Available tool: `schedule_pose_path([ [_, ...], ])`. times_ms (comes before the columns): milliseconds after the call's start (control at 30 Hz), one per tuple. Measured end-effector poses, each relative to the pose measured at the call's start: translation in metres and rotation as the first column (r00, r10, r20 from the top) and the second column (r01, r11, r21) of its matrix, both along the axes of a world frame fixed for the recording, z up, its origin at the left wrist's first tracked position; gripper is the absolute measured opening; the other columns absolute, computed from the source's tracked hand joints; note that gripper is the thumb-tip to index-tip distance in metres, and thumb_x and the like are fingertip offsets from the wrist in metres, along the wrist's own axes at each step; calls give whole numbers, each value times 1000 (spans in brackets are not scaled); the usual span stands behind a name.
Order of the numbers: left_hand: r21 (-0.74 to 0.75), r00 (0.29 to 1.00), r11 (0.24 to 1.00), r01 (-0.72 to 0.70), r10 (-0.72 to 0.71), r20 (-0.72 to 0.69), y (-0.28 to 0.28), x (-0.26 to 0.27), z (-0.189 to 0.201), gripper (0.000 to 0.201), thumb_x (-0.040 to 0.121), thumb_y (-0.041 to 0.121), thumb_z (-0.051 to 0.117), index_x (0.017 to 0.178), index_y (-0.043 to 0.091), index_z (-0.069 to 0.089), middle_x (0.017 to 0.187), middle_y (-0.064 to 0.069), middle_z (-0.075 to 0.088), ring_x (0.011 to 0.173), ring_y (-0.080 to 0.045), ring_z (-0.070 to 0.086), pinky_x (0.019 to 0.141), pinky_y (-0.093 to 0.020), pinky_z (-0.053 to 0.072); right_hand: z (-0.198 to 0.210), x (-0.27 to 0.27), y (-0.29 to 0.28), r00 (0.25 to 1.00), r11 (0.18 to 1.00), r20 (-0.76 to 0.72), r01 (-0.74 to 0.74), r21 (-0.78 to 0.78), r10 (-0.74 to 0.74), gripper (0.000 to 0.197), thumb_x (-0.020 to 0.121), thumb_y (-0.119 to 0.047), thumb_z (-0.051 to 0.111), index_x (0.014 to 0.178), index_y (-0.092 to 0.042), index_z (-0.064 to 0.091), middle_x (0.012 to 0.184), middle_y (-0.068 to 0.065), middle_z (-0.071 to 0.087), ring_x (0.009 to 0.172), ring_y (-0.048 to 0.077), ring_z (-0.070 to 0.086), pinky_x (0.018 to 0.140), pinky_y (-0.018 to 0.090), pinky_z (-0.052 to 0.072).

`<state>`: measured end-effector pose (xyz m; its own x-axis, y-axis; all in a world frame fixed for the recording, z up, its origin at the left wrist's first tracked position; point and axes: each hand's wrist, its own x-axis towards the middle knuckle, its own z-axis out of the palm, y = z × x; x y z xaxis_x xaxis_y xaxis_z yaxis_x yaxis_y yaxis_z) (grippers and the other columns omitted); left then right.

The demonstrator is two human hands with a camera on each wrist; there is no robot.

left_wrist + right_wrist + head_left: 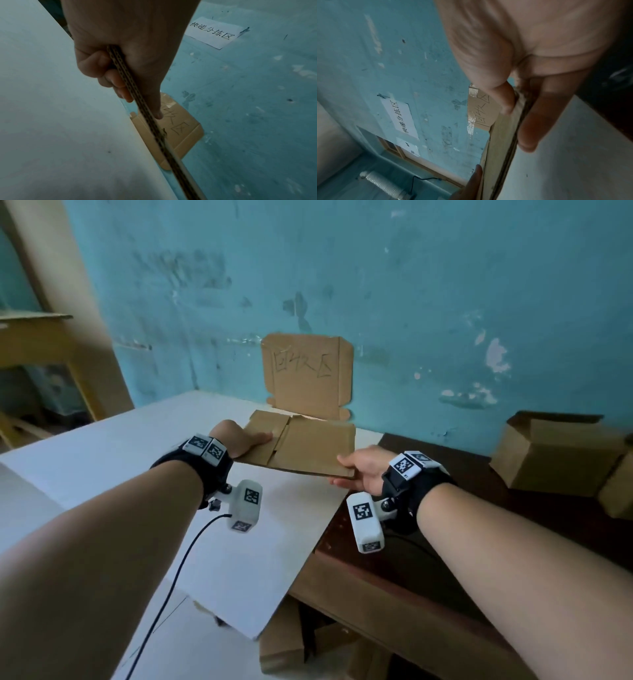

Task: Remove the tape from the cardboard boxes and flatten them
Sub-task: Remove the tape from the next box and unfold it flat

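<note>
Left hand (248, 440) and right hand (361, 472) each pinch an opposite edge of the flattened box (301, 445), held level above the far tabletop (102, 446), apparently for stacking; unflattened boxes (555, 453) wait right.

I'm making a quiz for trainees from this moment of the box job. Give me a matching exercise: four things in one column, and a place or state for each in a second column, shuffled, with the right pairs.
Things
1. flattened box
2. cardboard sign
3. open box
4. white board

Places or states
A. fixed to the blue wall, with handwriting on it
B. standing unflattened on the dark table at the right
C. held at its two ends by the left hand and the right hand
D. lying under the left forearm as a work surface

Pairs: 1-C, 2-A, 3-B, 4-D
</note>
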<state>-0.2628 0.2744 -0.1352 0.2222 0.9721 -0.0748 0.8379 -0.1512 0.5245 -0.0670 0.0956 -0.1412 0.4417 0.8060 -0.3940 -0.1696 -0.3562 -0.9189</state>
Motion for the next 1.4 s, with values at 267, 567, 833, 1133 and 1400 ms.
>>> schedule_pose_path([
  [267, 47, 993, 997, 60, -55, -103, 68, 12, -27, 65, 94, 57, 61, 134, 5, 56, 134, -14, 62, 117, -32, 59, 95, -39, 45, -18, 6, 76, 999, 999, 8, 43, -3, -43, 29, 98, 4, 61, 125, 9, 53, 124, 19, 57, 72, 34, 72, 46, 31, 59],
  [567, 83, 923, 935, 345, -323, -208, 94, 57, -48, 34, 95, 49, 54, 128, 48, 64, 130, -1, 62, 125, -31, 46, 107, -40, 42, -34, 30, 148, 1000, 997, 16, 26, -77, -25, 15, 104, 0, 52, 90, -3, 52, 93, 13, 51, 104, 36, 64, 75, 50, 58],
  [833, -12, 798, 880, 475, -436, -415, 105, 93, -42, 45, 101, 40, 49, 135, 12, 60, 136, -9, 60, 124, -29, 56, 107, -39, 44, -65, 52, 189, 990, 1000, 138, -16, 20, 13, 54, 94, 0, 60, 145, 1, 44, 135, 22, 56, 101, 29, 68, 65, 29, 62],
  [1133, -35, 677, 868, 495, -411, -611, 129, 117, -31, 56, 101, 26, 59, 154, 22, 40, 155, -5, 45, 139, -28, 46, 109, -36, 38, -48, 58, 174, 929, 988, 359, -33, -153, 87, 20, 100, -12, 51, 120, -10, 55, 92, 10, 56, 60, 23, 67, 55, 40, 64],
  [1400, -25, 630, 876, 482, -366, -685, 136, 128, -32, 53, 101, 18, 54, 152, 23, 42, 154, -7, 45, 139, -30, 47, 114, -40, 39, -47, 56, 172, 954, 991, 300, 16, -132, 24, 7, 95, -18, 56, 99, -11, 56, 91, 10, 63, 50, 22, 71, 81, 52, 63],
])
